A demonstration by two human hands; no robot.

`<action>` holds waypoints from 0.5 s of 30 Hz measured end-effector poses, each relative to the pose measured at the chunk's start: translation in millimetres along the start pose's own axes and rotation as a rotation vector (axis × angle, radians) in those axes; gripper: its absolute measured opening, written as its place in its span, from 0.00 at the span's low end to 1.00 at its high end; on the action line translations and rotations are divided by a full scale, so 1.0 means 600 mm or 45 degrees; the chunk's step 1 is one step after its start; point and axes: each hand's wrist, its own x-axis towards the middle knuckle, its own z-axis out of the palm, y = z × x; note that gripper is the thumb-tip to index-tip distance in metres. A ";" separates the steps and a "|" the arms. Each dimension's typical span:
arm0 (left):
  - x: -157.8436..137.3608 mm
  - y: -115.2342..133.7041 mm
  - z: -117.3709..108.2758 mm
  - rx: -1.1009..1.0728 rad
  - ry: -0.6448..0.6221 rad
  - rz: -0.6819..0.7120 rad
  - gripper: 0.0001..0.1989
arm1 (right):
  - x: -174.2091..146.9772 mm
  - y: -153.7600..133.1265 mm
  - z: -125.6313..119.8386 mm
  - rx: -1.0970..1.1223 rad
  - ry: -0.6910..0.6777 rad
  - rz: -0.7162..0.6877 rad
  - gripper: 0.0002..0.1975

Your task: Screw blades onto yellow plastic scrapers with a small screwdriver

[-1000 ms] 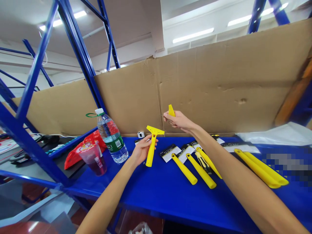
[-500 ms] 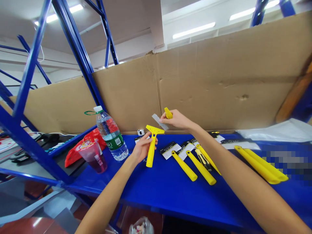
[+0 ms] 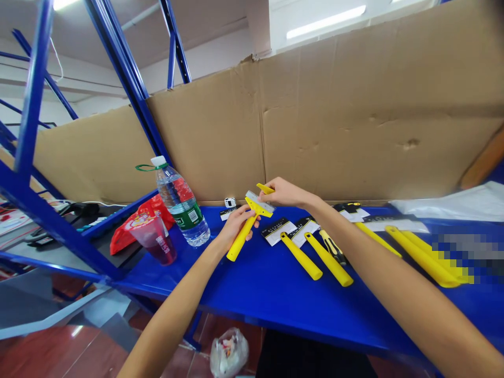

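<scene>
My left hand (image 3: 233, 226) is wrapped round the neck of a yellow scraper (image 3: 242, 239), its T-shaped head tilted up to the right. In my right hand (image 3: 286, 194) a flat grey metal blade (image 3: 253, 196) is pinched, lying along the scraper's head; whether it is seated there I cannot tell. A small yellow piece (image 3: 265, 188) also sticks out from the right fingers, pointing left. Below and right of the hands, yellow-handled scrapers (image 3: 328, 260) lie on the blue table, beside black-and-white cards (image 3: 279, 231). A yellow-and-black screwdriver (image 3: 333, 248) is partly hidden by my right forearm.
A large water bottle (image 3: 185, 210) and a plastic cup of red drink (image 3: 159, 244) stand at the left, by a red bag (image 3: 129, 223). Cardboard (image 3: 334, 126) walls off the back of the blue table (image 3: 275, 294). Blue rack posts (image 3: 126, 79) rise at left.
The blade has come down and left onto the scraper's head. The scraper has tilted over, its head now leaning right. The camera view has shifted downward slightly.
</scene>
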 end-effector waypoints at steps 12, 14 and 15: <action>0.006 -0.011 -0.001 0.230 0.206 -0.080 0.20 | 0.007 0.011 0.023 -0.105 -0.090 -0.064 0.11; 0.008 -0.012 -0.004 0.239 0.218 -0.060 0.19 | 0.009 0.011 0.026 -0.039 -0.004 -0.037 0.13; 0.009 -0.013 -0.006 0.236 0.220 -0.045 0.19 | 0.010 0.009 0.027 0.009 0.048 -0.015 0.16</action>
